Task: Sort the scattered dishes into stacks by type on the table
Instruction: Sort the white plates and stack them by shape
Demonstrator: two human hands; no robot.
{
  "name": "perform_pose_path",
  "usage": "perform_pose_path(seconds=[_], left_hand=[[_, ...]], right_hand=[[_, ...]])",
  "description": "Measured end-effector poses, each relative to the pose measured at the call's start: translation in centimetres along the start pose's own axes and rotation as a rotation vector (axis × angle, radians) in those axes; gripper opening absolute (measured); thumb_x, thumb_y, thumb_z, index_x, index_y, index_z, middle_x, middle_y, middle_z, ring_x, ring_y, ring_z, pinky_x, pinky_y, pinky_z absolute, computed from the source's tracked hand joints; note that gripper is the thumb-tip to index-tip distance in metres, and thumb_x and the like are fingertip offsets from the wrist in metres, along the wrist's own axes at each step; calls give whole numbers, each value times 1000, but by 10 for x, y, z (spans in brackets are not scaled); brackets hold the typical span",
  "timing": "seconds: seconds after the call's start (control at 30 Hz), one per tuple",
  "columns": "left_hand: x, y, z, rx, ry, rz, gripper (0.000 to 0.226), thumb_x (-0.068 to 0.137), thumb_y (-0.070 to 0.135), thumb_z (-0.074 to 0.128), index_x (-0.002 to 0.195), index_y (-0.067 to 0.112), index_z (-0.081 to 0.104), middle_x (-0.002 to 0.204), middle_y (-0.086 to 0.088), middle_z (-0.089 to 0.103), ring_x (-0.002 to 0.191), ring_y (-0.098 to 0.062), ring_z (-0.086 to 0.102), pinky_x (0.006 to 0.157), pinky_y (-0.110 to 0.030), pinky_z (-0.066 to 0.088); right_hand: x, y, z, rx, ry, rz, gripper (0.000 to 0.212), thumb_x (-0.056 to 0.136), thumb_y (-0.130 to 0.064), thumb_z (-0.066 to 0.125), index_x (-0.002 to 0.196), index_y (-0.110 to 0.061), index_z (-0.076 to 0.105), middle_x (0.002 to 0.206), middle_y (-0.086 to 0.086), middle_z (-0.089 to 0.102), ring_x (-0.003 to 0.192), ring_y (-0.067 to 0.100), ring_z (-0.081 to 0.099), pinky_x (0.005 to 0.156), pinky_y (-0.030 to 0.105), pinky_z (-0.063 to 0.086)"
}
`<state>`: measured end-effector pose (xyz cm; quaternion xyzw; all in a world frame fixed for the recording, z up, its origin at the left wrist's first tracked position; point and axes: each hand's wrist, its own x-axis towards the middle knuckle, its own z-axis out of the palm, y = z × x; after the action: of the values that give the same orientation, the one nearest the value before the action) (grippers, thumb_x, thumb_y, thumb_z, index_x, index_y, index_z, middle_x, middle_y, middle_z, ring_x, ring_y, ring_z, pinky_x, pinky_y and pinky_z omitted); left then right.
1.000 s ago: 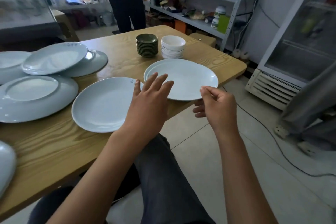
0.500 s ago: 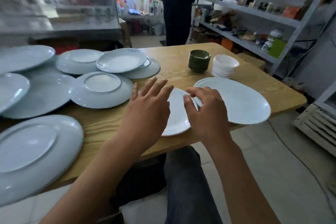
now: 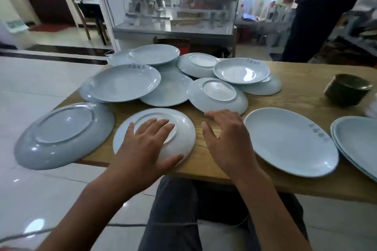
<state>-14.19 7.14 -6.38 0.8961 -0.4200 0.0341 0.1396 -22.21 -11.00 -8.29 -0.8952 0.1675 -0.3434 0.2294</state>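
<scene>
Two hands over table's near edge. Left hand lies flat, fingers spread, on an upturned plate; right hand hovers beside it, spread, empty. More plates lie jumbled behind. Risk: big upturned plate overhangs the table corner; a nudge could tip it off.
</scene>
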Motion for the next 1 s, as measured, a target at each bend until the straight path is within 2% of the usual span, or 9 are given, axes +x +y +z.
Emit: perform_pose_path(seconds=[0.07, 0.13, 0.2, 0.33, 0.63, 0.73, 0.83, 0.93, 1.0], left_hand=[[-4, -13, 0, 54, -93, -33, 93, 71, 80, 46, 148, 30, 28, 156, 8, 27, 145, -16, 18, 117, -50, 14], [-6, -20, -1, 130, -145, -26, 102, 62, 86, 35, 148, 31, 26, 156, 8, 25, 146, -17, 15, 117, -50, 14], [-5, -23, -2, 168, -165, 1, 96, 66, 82, 43, 147, 32, 28, 155, 8, 27, 145, -18, 18, 116, -49, 16], [-4, -19, -9, 173, -169, 74, 82, 76, 62, 62, 146, 28, 34, 153, 3, 32, 138, -17, 31, 109, -33, 31], [-2, -13, -16, 272, -289, 106, 76, 71, 45, 67, 137, 18, 43, 138, -4, 46, 121, -24, 49, 97, -35, 46], [-4, -13, -18, 323, -225, 142, 66, 75, 40, 65, 134, 18, 44, 127, -2, 54, 106, -20, 55, 88, -30, 49], [-9, -13, -15, 414, -167, 175, 60, 79, 32, 63, 133, 14, 44, 126, -6, 57, 106, -23, 60, 84, -33, 52], [-15, -15, -11, 442, -80, 212, 62, 63, 23, 75, 120, 8, 55, 114, -14, 65, 93, -29, 65, 67, -38, 57], [-16, -16, -12, 382, 63, 222, 54, 62, 13, 71, 114, 6, 59, 107, -14, 66, 88, -30, 65, 67, -39, 56]], right_hand=[[2, -9, 10, 8, -33, -28, 25, 87, -22, 65, 111, -14, 69, 106, -1, 67, 104, 16, 56, 90, 28, 45], [4, -15, 18, 10, -48, -53, 24, 88, -21, 64, 110, -14, 69, 105, 0, 67, 103, 17, 56, 89, 29, 46], [4, -17, 23, 13, -58, -61, 24, 88, -21, 64, 110, -14, 68, 105, 0, 67, 103, 17, 55, 89, 30, 46], [2, -18, 27, 25, -59, -65, 23, 88, -20, 63, 110, -14, 68, 106, -1, 67, 104, 16, 55, 89, 25, 42], [-6, -9, 20, 83, -32, -6, 16, 88, -19, 65, 103, -17, 70, 101, -6, 66, 101, 9, 55, 85, 13, 36], [-8, -6, 17, 108, -25, 24, 15, 88, -19, 65, 103, -18, 70, 101, -7, 66, 100, 6, 54, 81, 1, 32], [-9, -5, 15, 114, -2, 42, 15, 88, -18, 64, 102, -17, 70, 100, -7, 66, 97, 3, 52, 80, -6, 28], [-9, -5, 14, 117, -8, 45, 15, 89, -19, 63, 103, -18, 70, 101, -7, 66, 98, 2, 52, 80, -4, 28], [-10, -5, 13, 131, -14, 49, 16, 89, -19, 63, 104, -18, 69, 102, -8, 65, 99, 3, 53, 80, -1, 30]])
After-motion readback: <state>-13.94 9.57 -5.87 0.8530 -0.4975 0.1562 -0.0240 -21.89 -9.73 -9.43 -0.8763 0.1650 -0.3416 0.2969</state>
